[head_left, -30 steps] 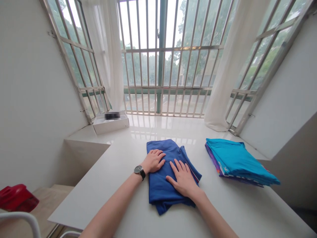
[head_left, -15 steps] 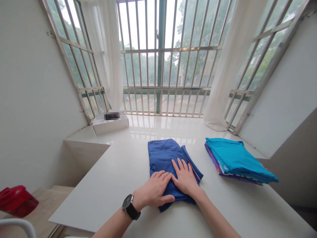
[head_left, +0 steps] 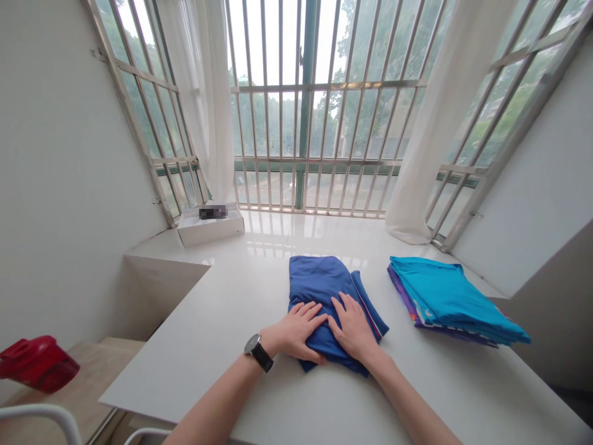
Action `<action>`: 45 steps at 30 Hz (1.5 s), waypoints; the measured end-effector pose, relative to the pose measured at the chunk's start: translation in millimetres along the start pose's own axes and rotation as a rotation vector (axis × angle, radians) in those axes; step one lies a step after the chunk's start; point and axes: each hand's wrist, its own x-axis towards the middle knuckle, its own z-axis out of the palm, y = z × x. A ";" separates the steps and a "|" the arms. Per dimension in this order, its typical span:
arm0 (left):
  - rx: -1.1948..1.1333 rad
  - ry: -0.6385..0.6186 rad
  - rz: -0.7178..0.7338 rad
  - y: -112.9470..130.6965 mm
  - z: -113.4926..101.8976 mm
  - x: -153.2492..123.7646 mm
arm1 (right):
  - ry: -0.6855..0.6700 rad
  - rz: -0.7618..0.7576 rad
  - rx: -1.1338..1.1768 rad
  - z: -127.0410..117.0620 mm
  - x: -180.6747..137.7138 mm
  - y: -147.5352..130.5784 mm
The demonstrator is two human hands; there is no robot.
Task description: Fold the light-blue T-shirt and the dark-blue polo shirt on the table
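A folded dark blue garment [head_left: 319, 278] lies on the white table [head_left: 194, 346] in front of me; its exact kind is hard to tell. Along its right side runs a folded edge with a thin red and white stripe. My left hand [head_left: 299, 330], with a black watch [head_left: 258, 352] on the wrist, rests spread on the lower left of the cloth. Flat on the lower right part lies my right hand [head_left: 351, 324], its fingers stretched out. The thumb of one hand nearly meets the other hand. Parts of the garment are hidden under both palms.
To the right sits a stack of folded clothes [head_left: 454, 296], bright blue on top with purple below. A white box [head_left: 213, 232] stands at the back left by the barred window [head_left: 315, 123]. A red object [head_left: 39, 364] is beyond the table's left edge.
The view has shifted slightly, so the table's things appear a little to the right. My left hand has slid a little over the cloth, its fingers more spread. The garment stays folded.
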 end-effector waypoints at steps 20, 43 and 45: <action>-0.105 0.193 0.067 17.9 -14.4 -5.2 | -0.147 -0.142 0.536 -45.6 -4.5 15.5; -0.536 0.228 -0.055 4.1 -20.4 4.6 | -0.284 -0.167 0.558 -57.9 -6.9 35.2; -0.559 0.213 -0.081 6.9 -23.0 3.6 | -0.254 -0.164 0.563 -56.3 -5.6 35.7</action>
